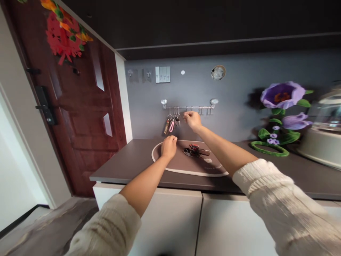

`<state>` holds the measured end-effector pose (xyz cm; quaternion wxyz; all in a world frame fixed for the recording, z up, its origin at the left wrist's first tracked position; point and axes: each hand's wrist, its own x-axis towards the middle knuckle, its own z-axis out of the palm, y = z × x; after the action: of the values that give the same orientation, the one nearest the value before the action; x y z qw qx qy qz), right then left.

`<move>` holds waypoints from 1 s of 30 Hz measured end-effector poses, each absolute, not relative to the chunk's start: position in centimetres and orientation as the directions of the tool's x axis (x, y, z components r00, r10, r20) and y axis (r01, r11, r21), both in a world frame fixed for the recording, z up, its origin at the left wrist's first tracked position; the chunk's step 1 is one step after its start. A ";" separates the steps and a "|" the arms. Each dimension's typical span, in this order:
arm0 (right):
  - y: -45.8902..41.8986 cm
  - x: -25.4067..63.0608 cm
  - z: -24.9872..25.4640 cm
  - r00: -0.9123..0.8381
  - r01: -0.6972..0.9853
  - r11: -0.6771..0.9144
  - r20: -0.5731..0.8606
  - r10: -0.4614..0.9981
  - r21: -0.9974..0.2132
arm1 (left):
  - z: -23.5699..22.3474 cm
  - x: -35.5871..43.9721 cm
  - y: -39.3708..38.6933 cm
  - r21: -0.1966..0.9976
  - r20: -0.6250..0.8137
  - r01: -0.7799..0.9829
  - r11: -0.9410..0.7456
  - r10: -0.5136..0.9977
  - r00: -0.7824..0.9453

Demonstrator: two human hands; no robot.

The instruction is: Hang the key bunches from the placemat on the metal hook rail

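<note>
My right hand (193, 121) is raised to a clear hook rail (189, 107) on the grey wall, thumb and fingers pinched together just under the hooks. Whatever it may hold is hidden or too small to name. Left of these fingertips hang several keys (177, 120), a pink strap keychain (172, 125) and a brown patterned key fob (166, 126). Lower down, my left hand (168, 146) hovers over the left part of a brown mat (183, 167), fingers curled closed, contents not visible. A bunch of keys (195, 151) lies on the mat between my forearms.
Purple plush flowers (282, 96) and a white appliance with a clear dome (322, 142) stand on the right of the dark countertop (122, 160). A dark cabinet (213, 21) overhangs it. To the left is a red-brown door (87, 124). Light switches (162, 74) sit above the rail.
</note>
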<state>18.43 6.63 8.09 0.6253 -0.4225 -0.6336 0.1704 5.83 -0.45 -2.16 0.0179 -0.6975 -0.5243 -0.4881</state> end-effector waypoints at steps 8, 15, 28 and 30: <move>2.7 21.0 5.9 0.029 0.286 0.620 0.653 0.757 -0.731 | -2.0 5.8 -0.2 0.568 0.653 0.675 -0.470 0.757 -0.022; -0.6 22.6 1.2 -0.008 0.481 0.567 0.643 0.766 -0.669 | -1.6 7.1 0.8 0.682 0.572 0.582 -0.444 0.819 -0.045; -1.9 23.0 -1.4 -0.323 0.798 0.548 0.590 0.740 -0.251 | -3.4 7.1 0.3 0.499 0.552 0.655 -0.567 0.791 0.265; -1.8 23.0 -1.4 -0.344 0.812 0.547 0.589 0.731 -0.205 | -3.5 7.2 0.4 0.474 0.544 0.659 -0.584 0.783 0.302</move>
<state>22.99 -1.77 -1.43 0.3247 -0.4719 -0.8173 -0.0618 7.15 0.44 -3.48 -0.0803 -0.8027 -0.4491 -0.3840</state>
